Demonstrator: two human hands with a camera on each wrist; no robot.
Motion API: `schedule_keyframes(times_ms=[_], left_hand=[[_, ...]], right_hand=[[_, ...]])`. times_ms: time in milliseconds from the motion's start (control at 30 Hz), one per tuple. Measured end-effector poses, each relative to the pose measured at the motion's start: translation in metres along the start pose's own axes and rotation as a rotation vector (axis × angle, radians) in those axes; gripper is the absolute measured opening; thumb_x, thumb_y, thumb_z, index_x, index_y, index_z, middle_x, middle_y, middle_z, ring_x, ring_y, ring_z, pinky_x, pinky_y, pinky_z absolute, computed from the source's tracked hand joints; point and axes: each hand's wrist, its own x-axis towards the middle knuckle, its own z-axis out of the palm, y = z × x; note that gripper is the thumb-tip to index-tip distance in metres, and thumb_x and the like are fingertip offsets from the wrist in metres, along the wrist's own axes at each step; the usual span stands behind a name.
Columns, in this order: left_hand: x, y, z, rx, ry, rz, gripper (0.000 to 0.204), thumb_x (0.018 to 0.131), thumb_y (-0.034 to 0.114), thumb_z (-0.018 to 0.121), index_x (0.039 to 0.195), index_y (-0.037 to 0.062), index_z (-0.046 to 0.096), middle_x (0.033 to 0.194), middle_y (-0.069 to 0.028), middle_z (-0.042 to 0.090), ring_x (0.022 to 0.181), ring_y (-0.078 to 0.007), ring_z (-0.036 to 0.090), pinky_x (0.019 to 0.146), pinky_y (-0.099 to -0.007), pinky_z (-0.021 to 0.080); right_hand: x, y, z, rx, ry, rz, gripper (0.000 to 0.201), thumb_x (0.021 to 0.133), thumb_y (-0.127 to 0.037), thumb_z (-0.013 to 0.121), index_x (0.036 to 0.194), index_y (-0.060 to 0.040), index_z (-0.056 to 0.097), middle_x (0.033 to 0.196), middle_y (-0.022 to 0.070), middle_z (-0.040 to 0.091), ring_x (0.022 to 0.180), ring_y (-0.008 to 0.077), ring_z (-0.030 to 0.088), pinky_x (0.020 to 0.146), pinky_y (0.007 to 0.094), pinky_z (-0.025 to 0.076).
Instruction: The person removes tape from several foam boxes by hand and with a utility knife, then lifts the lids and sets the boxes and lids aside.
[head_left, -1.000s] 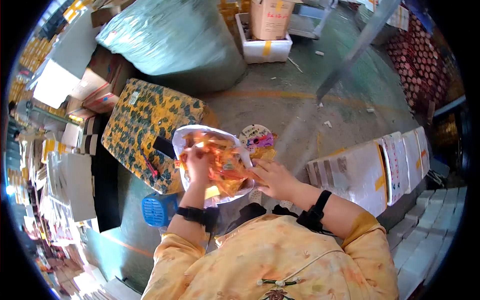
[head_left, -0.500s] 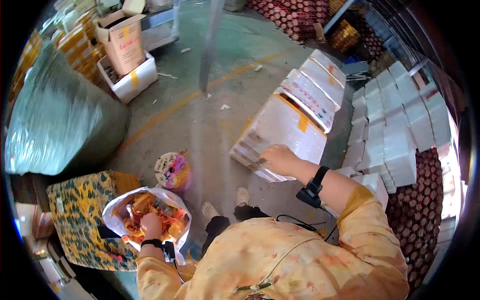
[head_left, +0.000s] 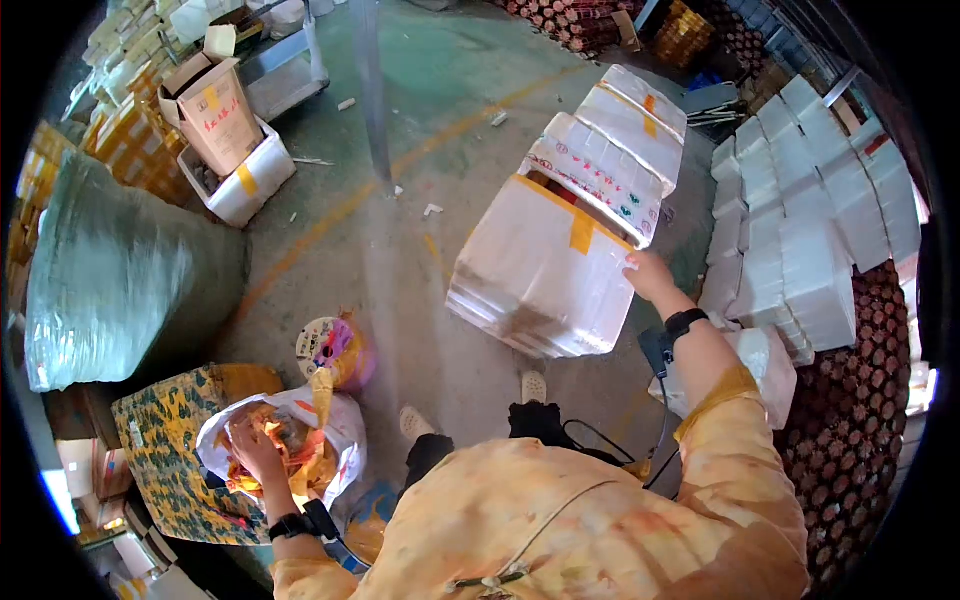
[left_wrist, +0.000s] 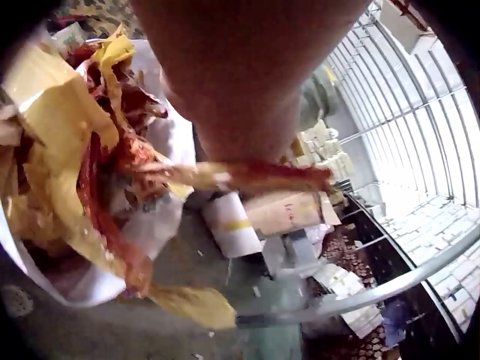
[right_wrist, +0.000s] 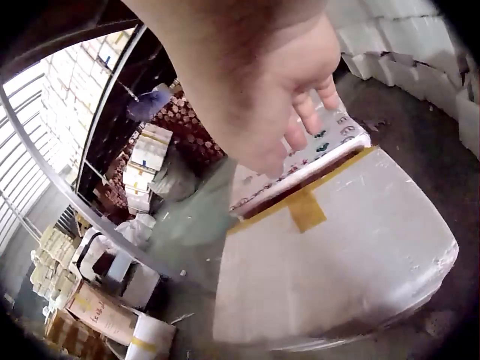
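Note:
My left hand (head_left: pixel 255 450) reaches into a white bag (head_left: pixel 350 440) of orange and yellow scraps; its fingertips are hidden among them. In the left wrist view, yellow and red scraps (left_wrist: pixel 56 150) fill the bag beside the wrist, and a reddish strip (left_wrist: pixel 255 176) crosses in front of it. At the upper right corner of the nearest white foam box (head_left: pixel 540 265) is my right hand (head_left: pixel 652 275), its fingers loosely bent. The right wrist view has those fingers above the taped edge of that box (right_wrist: pixel 352 247); contact is unclear.
More white boxes (head_left: pixel 595 170) stand behind the nearest one, with stacked white blocks (head_left: pixel 790 220) at the right. A patterned yellow box (head_left: pixel 165 450) and a tape roll (head_left: pixel 335 350) flank the bag. A large wrapped bundle (head_left: pixel 130 270) stands left, and a pole (head_left: pixel 370 90) rises ahead.
My right hand has left the bag and passed over the nearest foam box to its right corner. That box now sits at a different angle. The left hand stays in the bag while the view has swung right.

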Motion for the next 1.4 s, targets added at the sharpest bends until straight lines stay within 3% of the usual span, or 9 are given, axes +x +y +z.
schedule_keyframes(times_ms=[267,467,500,600,900,1000,1100,1267,1400], left_hand=[[-0.076,0.227,-0.086,-0.320,0.011,0.056,0.036,0.074,0.004,0.057,0.110,0.0035,0.053,0.114,-0.0176,0.050,0.111,-0.0353,0.044,0.097,-0.0449,0.031],[-0.156,0.349,-0.080,-0.423,-0.436,0.158,0.042,0.067,0.005,0.062,0.108,0.0056,0.054,0.116,-0.0164,0.051,0.111,-0.0347,0.045,0.095,-0.0414,0.036],[-0.164,0.364,-0.081,-0.436,-0.495,0.184,0.042,0.067,0.005,0.063,0.108,0.0054,0.053,0.115,-0.0164,0.051,0.110,-0.0347,0.046,0.095,-0.0413,0.036],[-0.190,0.396,-0.076,-0.555,-0.659,0.202,0.038,0.069,0.006,0.062,0.106,0.0056,0.053,0.114,-0.0163,0.052,0.108,-0.0352,0.047,0.093,-0.0408,0.038],[-0.259,0.434,-0.066,-0.566,-0.772,0.261,0.037,0.075,0.013,0.063,0.110,0.0075,0.054,0.109,-0.0156,0.055,0.102,-0.0338,0.051,0.087,-0.0396,0.041],[-0.286,0.441,-0.072,-0.526,-0.787,0.221,0.037,0.075,0.013,0.063,0.111,0.0076,0.054,0.110,-0.0162,0.055,0.102,-0.0345,0.052,0.086,-0.0396,0.042],[-0.306,0.466,-0.071,-0.543,-0.817,0.182,0.038,0.075,0.012,0.063,0.111,0.0076,0.054,0.109,-0.0163,0.055,0.101,-0.0351,0.052,0.085,-0.0395,0.043],[-0.335,0.506,-0.076,-0.564,-0.728,0.222,0.037,0.073,0.012,0.065,0.108,0.0066,0.055,0.108,-0.0141,0.056,0.104,-0.0326,0.051,0.087,-0.0399,0.043],[-0.334,0.543,-0.065,-0.463,-0.668,0.279,0.038,0.071,0.013,0.065,0.108,0.0092,0.055,0.113,-0.0117,0.053,0.113,-0.0326,0.044,0.092,-0.0422,0.038]], right_hand=[[0.122,0.116,0.068,0.005,-0.087,-0.101,0.061,0.070,-0.026,0.067,0.123,-0.0031,0.046,0.125,0.0222,0.046,0.114,0.0338,0.047,0.094,0.0392,0.040],[0.187,0.200,0.134,0.250,-0.279,-0.136,0.069,0.066,-0.030,0.071,0.124,-0.0013,0.045,0.133,0.0229,0.036,0.123,0.0345,0.036,0.100,0.0389,0.033],[0.175,0.191,0.127,0.025,-0.013,-0.312,0.060,0.066,-0.033,0.072,0.113,-0.0025,0.051,0.114,0.0201,0.053,0.107,0.0332,0.051,0.090,0.0370,0.041],[0.173,0.170,0.078,0.003,-0.528,-0.158,0.059,0.065,-0.037,0.072,0.110,-0.0034,0.054,0.111,0.0193,0.055,0.103,0.0324,0.053,0.087,0.0381,0.043],[0.115,0.162,0.125,-0.220,-0.644,-0.521,0.047,0.069,-0.032,0.070,0.105,-0.0054,0.059,0.102,0.0188,0.059,0.098,0.0321,0.056,0.083,0.0385,0.045],[0.075,0.144,0.106,-0.180,-0.912,-0.614,0.047,0.072,-0.027,0.066,0.112,-0.0059,0.055,0.106,0.0189,0.058,0.101,0.0322,0.055,0.085,0.0385,0.044],[0.048,0.179,0.133,0.041,-0.927,-0.914,0.040,0.075,-0.021,0.060,0.112,-0.0066,0.056,0.103,0.0182,0.059,0.101,0.0308,0.056,0.085,0.0389,0.044],[0.041,0.160,0.027,-0.271,-0.672,-0.703,0.030,0.077,-0.009,0.053,0.106,-0.0014,0.057,0.107,0.0149,0.058,0.111,0.0308,0.049,0.091,0.0373,0.040],[0.072,0.187,0.079,-0.382,-0.335,-1.420,0.028,0.078,-0.012,0.050,0.104,-0.0052,0.058,0.113,0.0092,0.056,0.120,0.0264,0.042,0.100,0.0414,0.032]])
